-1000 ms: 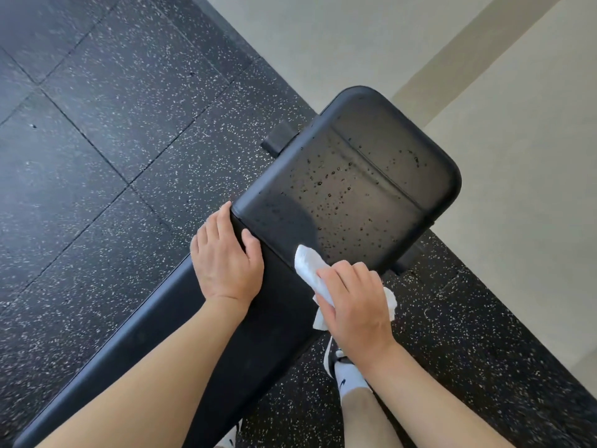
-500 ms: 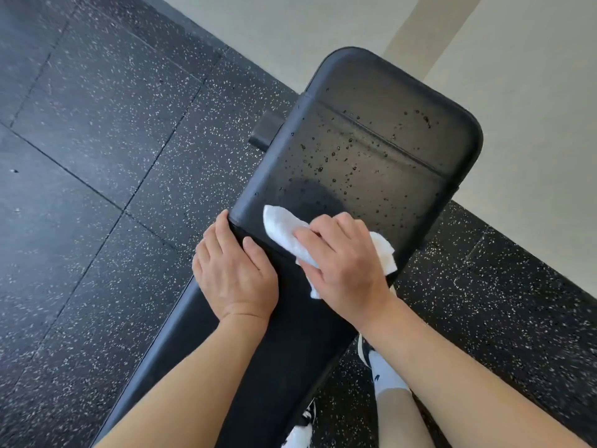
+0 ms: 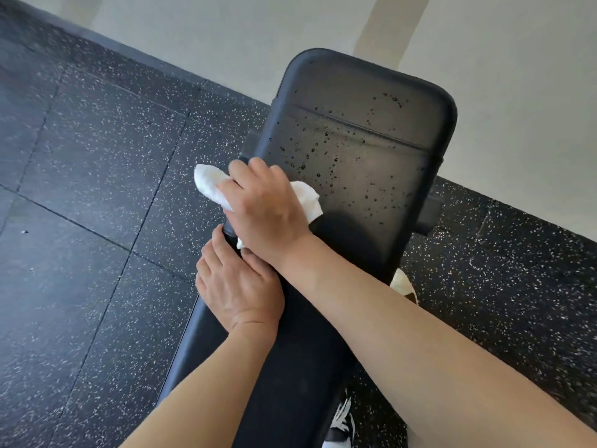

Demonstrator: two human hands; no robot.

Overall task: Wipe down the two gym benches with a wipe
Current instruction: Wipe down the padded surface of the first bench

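Note:
A black padded gym bench [image 3: 365, 150] runs from the bottom of the view up to the wall. Its wide far pad is speckled with droplets. My right hand [image 3: 265, 211] holds a crumpled white wipe [image 3: 210, 185] against the pad's left edge, and the wipe sticks out past the edge on the left and from under my palm on the right. Just below it, my left hand [image 3: 235, 286] rests on the left edge of the bench's narrower part, fingers curled over the side. Only one bench is in view.
Dark speckled rubber floor tiles [image 3: 84, 221] lie to the left and right of the bench. A pale wall [image 3: 226, 33] stands right behind the bench's far end. My shoes [image 3: 342, 421] show on the floor at the bench's right side.
My right hand has swept the wipe from the right side of the pad across to its left edge. My left hand has stayed on the bench's edge. The view has shifted.

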